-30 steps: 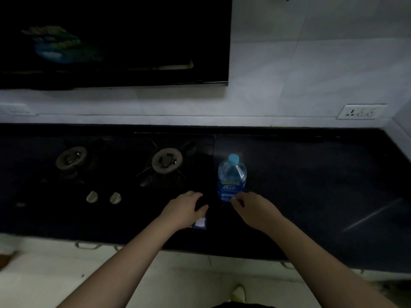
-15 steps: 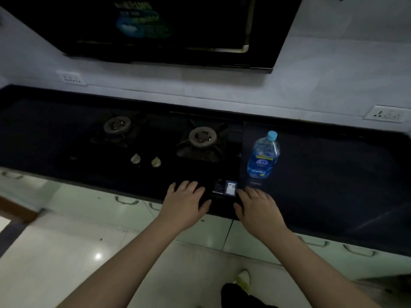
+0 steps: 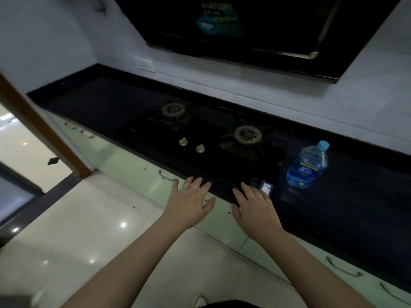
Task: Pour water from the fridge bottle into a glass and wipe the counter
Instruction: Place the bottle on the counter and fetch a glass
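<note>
The long black counter (image 3: 347, 210) runs along the wall, with a stove (image 3: 206, 138) set in its middle near the front edge. The left hand (image 3: 191, 203) and right hand (image 3: 253, 207) are side by side at the front edge by the stove, fingers flat and spread, holding nothing. The bottle (image 3: 308, 164) stands just right of the stove, near the right hand but not touching it.

- Dim kitchen; pale tiled wall (image 3: 289, 101) behind.
- Black range hood (image 3: 255, 30) hangs above a two-burner gas hob (image 3: 206, 138).
- Glossy pale floor (image 3: 73, 230) reflects light spots.
</note>
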`<control>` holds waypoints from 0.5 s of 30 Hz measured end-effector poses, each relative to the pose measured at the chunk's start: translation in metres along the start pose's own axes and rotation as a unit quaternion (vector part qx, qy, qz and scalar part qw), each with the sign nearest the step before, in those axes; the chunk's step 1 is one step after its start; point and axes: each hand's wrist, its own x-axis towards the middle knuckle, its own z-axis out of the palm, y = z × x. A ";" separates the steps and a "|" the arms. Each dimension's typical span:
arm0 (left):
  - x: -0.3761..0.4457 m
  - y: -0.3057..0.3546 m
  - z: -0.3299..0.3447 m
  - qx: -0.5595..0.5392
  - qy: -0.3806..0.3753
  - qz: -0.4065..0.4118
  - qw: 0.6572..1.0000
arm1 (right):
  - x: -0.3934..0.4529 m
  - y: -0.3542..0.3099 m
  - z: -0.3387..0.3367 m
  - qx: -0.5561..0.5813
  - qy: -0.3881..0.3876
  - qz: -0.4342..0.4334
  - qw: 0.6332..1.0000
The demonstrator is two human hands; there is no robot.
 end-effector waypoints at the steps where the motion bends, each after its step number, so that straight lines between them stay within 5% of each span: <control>1: -0.006 -0.003 0.000 0.000 -0.014 -0.022 1.000 | 0.000 -0.004 -0.001 0.004 -0.011 -0.011 1.000; 15: -0.100 -0.044 0.000 0.013 -0.018 -0.230 0.973 | 0.011 -0.067 -0.004 0.081 -0.049 -0.194 0.976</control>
